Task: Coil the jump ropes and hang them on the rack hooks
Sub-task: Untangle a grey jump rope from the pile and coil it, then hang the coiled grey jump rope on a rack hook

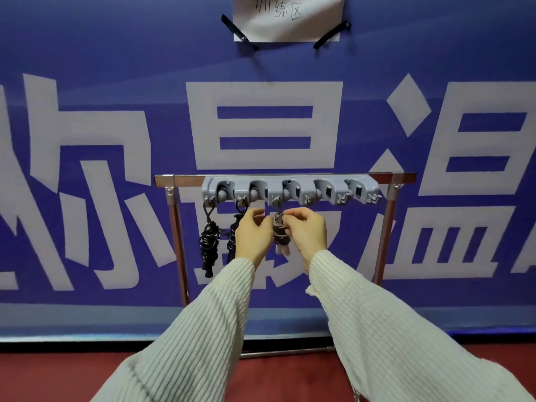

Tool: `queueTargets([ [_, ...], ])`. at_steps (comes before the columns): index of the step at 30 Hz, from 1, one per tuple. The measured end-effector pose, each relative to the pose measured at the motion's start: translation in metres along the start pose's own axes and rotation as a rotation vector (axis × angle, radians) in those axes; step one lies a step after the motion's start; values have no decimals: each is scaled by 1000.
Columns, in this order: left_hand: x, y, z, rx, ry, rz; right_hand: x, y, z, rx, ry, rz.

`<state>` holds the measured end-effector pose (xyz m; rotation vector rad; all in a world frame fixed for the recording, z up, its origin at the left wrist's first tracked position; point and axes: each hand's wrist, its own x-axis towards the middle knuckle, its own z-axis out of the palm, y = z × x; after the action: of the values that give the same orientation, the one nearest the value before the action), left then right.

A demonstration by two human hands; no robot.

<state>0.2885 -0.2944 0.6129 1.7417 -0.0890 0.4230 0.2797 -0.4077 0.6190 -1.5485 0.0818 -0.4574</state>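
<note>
A grey hook rack (290,191) is fixed to the top bar of a chrome frame (177,227). A coiled black jump rope (209,245) hangs from the leftmost hook. A second black coiled rope (234,227) hangs from the hook beside it, partly hidden by my left hand (253,235). A grey-brown coiled rope (280,232) hangs under the third hook, between both hands. My right hand (304,232) pinches the top of this coil with curled fingers. My left hand curls against the coil's left side.
A blue banner (116,68) with large white characters covers the wall behind the frame. A taped white paper sign (288,17) hangs above. Two hooks on the rack's right end are bare. Red floor (87,369) lies below, with the frame's bottom bar (290,352) near my sleeves.
</note>
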Motion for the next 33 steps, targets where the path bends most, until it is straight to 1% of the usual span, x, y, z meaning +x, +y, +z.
queueTargets([
  [3, -16, 3, -11, -21, -2, -19, -20, -1, 0, -39, -30, -15],
  [7, -52, 3, -40, -92, -65, -73, -63, 3, 2, -45, -129, 46],
  [10, -89, -4, -70, -125, -45, -112, -104, 14, 12, -28, -199, 90],
  [12, -117, -20, -92, -98, -43, -152, -133, 31, 23, -29, -264, 142],
  [15, -158, -51, -129, -65, 6, -204, -178, 52, 41, -43, -348, 214],
  [20, -218, -106, -193, -55, 88, -340, -242, 84, 67, -120, -484, 262],
  [24, -259, -159, -237, -56, 162, -437, -289, 134, 95, -218, -633, 319],
  [26, -268, -186, -253, -33, 208, -513, -304, 161, 109, -261, -699, 356],
  [30, -275, -250, -278, 19, 250, -628, -316, 216, 136, -352, -871, 415],
  [33, -282, -300, -289, 41, 272, -718, -320, 257, 158, -415, -968, 462],
])
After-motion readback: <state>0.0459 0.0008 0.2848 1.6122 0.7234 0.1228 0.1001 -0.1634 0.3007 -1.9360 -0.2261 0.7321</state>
